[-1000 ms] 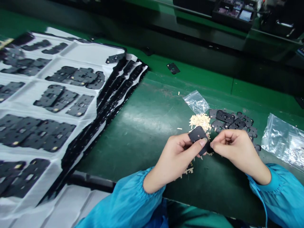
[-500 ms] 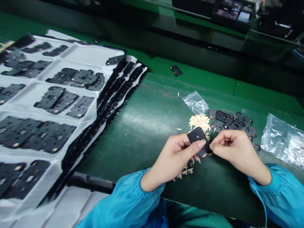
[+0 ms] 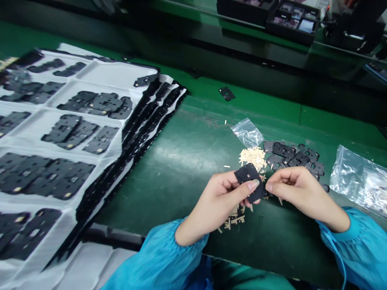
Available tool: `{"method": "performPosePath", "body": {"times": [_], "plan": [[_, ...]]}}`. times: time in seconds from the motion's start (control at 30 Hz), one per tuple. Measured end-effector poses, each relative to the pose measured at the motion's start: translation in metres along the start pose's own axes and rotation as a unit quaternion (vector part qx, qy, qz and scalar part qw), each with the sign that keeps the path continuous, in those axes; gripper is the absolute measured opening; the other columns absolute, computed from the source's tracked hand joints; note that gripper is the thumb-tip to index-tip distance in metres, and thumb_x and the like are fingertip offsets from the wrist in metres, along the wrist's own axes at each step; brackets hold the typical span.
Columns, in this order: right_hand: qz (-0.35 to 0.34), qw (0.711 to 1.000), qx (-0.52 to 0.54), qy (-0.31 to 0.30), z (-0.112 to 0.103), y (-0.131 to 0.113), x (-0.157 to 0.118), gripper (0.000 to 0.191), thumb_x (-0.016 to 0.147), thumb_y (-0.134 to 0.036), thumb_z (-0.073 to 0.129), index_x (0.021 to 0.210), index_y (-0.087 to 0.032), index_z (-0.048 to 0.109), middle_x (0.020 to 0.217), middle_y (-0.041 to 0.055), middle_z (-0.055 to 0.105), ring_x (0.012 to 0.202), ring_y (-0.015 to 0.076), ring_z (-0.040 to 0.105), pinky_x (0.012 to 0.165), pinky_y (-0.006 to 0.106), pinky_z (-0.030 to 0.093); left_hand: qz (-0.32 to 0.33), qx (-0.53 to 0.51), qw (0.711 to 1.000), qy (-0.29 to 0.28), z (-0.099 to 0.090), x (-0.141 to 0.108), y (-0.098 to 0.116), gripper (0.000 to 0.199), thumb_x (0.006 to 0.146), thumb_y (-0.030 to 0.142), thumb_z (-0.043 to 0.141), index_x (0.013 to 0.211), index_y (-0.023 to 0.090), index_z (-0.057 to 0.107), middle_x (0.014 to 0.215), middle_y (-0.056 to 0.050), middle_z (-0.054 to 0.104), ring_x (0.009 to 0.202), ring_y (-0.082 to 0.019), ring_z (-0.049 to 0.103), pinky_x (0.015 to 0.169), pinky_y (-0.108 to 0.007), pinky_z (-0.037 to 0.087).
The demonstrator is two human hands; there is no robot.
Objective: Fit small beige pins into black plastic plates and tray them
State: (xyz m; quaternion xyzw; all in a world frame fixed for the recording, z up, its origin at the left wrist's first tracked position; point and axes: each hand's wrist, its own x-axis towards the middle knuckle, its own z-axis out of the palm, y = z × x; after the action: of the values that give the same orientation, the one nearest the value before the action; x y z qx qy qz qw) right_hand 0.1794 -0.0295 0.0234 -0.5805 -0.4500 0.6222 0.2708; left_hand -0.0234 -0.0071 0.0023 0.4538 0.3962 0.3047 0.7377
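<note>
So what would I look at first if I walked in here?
The big white trays on the left stand out first, stacked up, with black parts lying in their hollows. In the middle of the green bench, the left hand holds up a black plate, with the right hand right at its edge. Just behind them sits a heap of pale shavings.

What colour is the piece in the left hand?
The flat piece is black; the head view shows it best.

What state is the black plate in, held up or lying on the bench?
Held up: the left hand pinches the plate between thumb and fingers, above the bench.
</note>
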Motion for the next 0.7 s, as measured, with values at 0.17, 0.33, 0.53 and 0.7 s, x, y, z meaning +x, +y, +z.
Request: {"method": "performPosePath", "body": {"times": [0.17, 0.33, 0.53, 0.7], "plan": [[-0.005, 0.999, -0.03, -0.016, 0.003, 0.003, -0.004, 0.026, 0.086, -0.042, 0.073, 0.076, -0.018, 0.075, 0.058, -0.0026, 0.056, 0.051, 0.0095, 0.038, 0.047, 0.024, 0.027, 0.004, -0.022, 1.0, 0.014, 0.0, -0.001, -0.004, 0.022, 0.089, 0.032, 0.076, 0.074, 0.016, 0.077, 0.067, -0.004, 0.075, 0.056, -0.011, 0.064, 0.054, -0.02, 0.053], [-0.036, 0.998, -0.057, 0.002, 0.003, 0.002, -0.009, 0.016, 0.078, -0.029, 0.079, 0.089, -0.019, 0.075, 0.062, -0.0052, 0.054, 0.057, 0.01, 0.043, 0.054, 0.025, 0.033, 0.019, -0.045, 0.997, 0.053, -0.004, 0.0, -0.009, 0.02, 0.087, 0.033, 0.08, 0.078, 0.015, 0.078, 0.069, -0.004, 0.076, 0.057, -0.011, 0.065, 0.053, -0.018, 0.054], [-0.028, 0.998, 0.044, -0.037, 0.002, 0.0, -0.003, 0.023, 0.082, -0.041, 0.078, 0.086, -0.018, 0.075, 0.063, -0.0036, 0.057, 0.055, 0.0096, 0.041, 0.052, 0.025, 0.031, 0.028, -0.066, 0.997, 0.021, -0.004, 0.001, -0.004, 0.017, 0.086, 0.03, 0.082, 0.085, 0.015, 0.073, 0.066, -0.002, 0.075, 0.057, -0.011, 0.067, 0.052, -0.017, 0.055], [-0.025, 0.994, 0.099, -0.049, 0.005, 0.006, 0.003, 0.03, 0.079, -0.047, 0.083, 0.074, -0.018, 0.074, 0.057, -0.0043, 0.056, 0.052, 0.0087, 0.036, 0.05, 0.024, 0.026, 0.025, -0.091, 0.995, 0.012, 0.002, 0.0, -0.002, 0.026, 0.082, 0.027, 0.086, 0.097, 0.016, 0.067, 0.066, -0.001, 0.077, 0.055, -0.011, 0.069, 0.054, -0.016, 0.056]]}}
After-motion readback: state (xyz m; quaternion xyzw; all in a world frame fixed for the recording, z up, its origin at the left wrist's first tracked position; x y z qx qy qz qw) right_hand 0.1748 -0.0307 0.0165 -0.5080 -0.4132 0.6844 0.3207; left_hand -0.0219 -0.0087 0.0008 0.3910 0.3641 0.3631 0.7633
